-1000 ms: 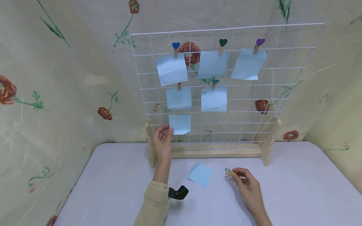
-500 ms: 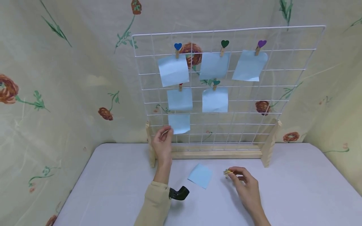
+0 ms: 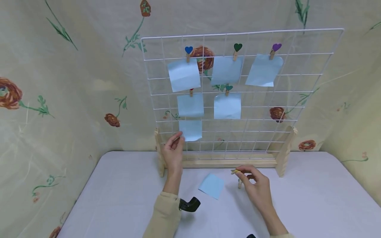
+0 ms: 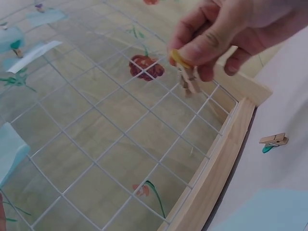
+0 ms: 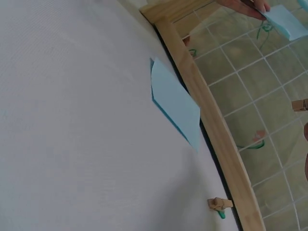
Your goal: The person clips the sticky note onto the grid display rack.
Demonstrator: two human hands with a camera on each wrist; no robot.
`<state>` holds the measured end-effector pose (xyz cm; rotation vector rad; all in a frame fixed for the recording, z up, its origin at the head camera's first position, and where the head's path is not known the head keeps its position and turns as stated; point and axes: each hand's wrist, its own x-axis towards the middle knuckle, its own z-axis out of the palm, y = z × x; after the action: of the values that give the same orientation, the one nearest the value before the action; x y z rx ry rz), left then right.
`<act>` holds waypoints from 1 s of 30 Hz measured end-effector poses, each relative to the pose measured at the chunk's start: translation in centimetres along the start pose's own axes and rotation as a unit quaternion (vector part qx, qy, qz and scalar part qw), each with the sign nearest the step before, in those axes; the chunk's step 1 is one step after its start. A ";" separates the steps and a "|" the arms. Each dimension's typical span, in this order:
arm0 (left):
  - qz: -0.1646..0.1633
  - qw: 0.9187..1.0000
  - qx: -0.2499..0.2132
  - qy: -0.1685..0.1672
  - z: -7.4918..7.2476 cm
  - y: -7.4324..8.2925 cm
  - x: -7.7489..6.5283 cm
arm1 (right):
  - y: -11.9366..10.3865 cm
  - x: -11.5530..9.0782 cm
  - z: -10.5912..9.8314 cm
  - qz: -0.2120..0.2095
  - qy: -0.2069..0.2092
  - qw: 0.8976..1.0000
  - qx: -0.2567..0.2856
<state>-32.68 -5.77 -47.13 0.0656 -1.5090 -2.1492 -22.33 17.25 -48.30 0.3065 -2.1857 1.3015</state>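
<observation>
My left hand (image 3: 174, 152) pinches the left edge of a light blue paper note (image 3: 191, 130), holding it up at the lower left of the white wire grid (image 3: 253, 135). Raised off the table, my right hand (image 3: 256, 185) grips a small wooden clothespin (image 4: 187, 79) by its yellow-topped end. In the left wrist view the bare wooden end points down, away from the fingertips. Below that hand, a second clothespin (image 4: 274, 140) with a green decoration lies on the table. Another blue note (image 3: 212, 186) lies between my hands, in front of the grid's wooden base.
Several blue notes hang higher on the grid from heart-topped clothespins, including a blue heart clip (image 3: 188, 51) and a purple heart clip (image 3: 276, 48). The grid stands in a wooden base (image 3: 229, 163) on a white table (image 3: 125, 198). Flower-patterned cloth (image 3: 89, 82) surrounds the table.
My right hand has lifted and moved forward and slightly left with the yellow-topped clothespin. The green one now shows apart on the table. My left hand keeps hold of the note, which shifted slightly.
</observation>
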 end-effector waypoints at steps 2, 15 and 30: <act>-0.003 1.000 0.006 -0.002 -0.1 0.0 -0.1 | -0.3 0.4 0.0 -0.012 -0.004 1.000 -0.005; -0.012 1.000 0.003 -0.006 -0.3 0.3 0.0 | -0.7 3.9 1.3 -0.078 -0.002 0.997 -0.021; 0.024 1.000 -0.001 -0.017 -0.1 -0.2 0.0 | -3.2 7.3 2.8 -0.158 -0.039 0.987 -0.008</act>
<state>-32.68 -5.81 -47.35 -0.0084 -1.5124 -2.1234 -27.77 13.94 -42.72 0.6783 -2.1044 1.1114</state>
